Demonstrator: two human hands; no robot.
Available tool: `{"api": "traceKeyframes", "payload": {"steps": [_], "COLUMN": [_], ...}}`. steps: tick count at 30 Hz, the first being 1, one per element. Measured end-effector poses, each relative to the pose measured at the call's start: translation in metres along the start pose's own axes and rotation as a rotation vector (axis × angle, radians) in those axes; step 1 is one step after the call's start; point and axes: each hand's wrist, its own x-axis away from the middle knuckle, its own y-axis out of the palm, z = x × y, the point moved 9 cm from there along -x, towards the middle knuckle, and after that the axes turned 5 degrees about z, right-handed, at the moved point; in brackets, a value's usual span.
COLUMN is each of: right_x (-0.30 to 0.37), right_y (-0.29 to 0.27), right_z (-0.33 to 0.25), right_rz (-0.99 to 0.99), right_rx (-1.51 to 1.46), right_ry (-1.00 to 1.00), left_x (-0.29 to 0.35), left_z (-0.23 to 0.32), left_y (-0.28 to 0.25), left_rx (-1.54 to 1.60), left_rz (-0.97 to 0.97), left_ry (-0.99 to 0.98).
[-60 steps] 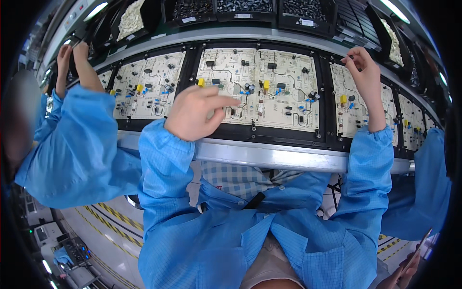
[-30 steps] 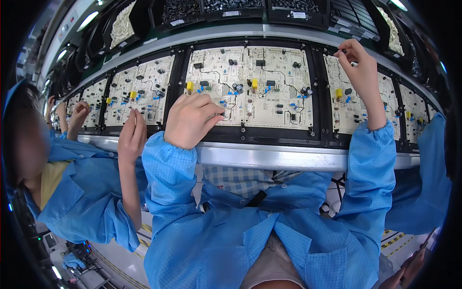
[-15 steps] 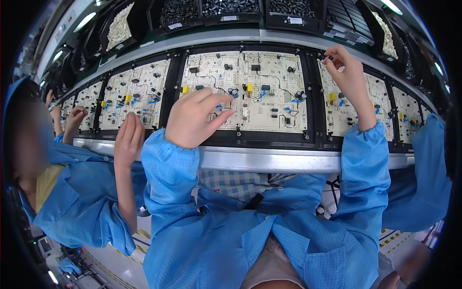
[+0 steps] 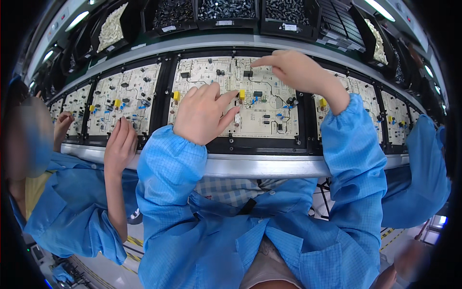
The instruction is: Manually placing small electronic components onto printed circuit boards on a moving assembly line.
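Observation:
My left hand (image 4: 204, 113) hovers over the left part of the pale circuit board (image 4: 284, 127) in front of me. Its thumb and index finger are apart, with nothing visible between them, beside a yellow block-shaped component (image 4: 241, 95). My right hand (image 4: 298, 72) reaches in from the right over the upper part of the same board. Its index finger is stretched out above a black rectangular component (image 4: 248, 73); the other fingers are partly curled and partly hidden. Whether that fingertip touches the board, I cannot tell.
Black frames with more circuit boards (image 4: 127, 91) run along the line on both sides. Behind a metal rail stand black bins (image 4: 226, 21) of small dark parts and a bin of white parts (image 4: 114, 29). A co-worker's hand (image 4: 120, 147) is close on the left; a blue sleeve (image 4: 418, 173) is at right.
My right hand has swung left from the right-hand board to the middle one. The small dark part between its fingers no longer shows. My left hand has shifted slightly.

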Motion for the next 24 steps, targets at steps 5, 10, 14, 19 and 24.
{"api": "traceKeyframes", "payload": {"steps": [5,10,14,19,24], "right_x": [0.007,0.028,0.052,0.055,0.063], "right_y": [0.019,-0.010,-0.009,-0.020,-0.024], "right_z": [0.001,0.017,0.032,0.023,-0.017], "right_rz": [-0.132,0.024,-0.004,0.031,-0.090], "right_rx": [0.006,0.012,0.017,-0.022,-0.212], "right_ry": [0.097,0.163,0.219,0.201,0.064], "left_x": [0.005,0.005,0.004,0.003,-0.003], "left_z": [-0.010,-0.010,-0.007,-0.007,-0.011], "left_y": [-0.002,-0.009,-0.009,-0.011,-0.021], "left_rx": [0.018,0.025,0.033,0.052,0.089], "left_rz": [0.035,0.101,0.106,0.112,0.137], "left_ry": [-0.060,-0.043,-0.040,-0.038,-0.059]}}
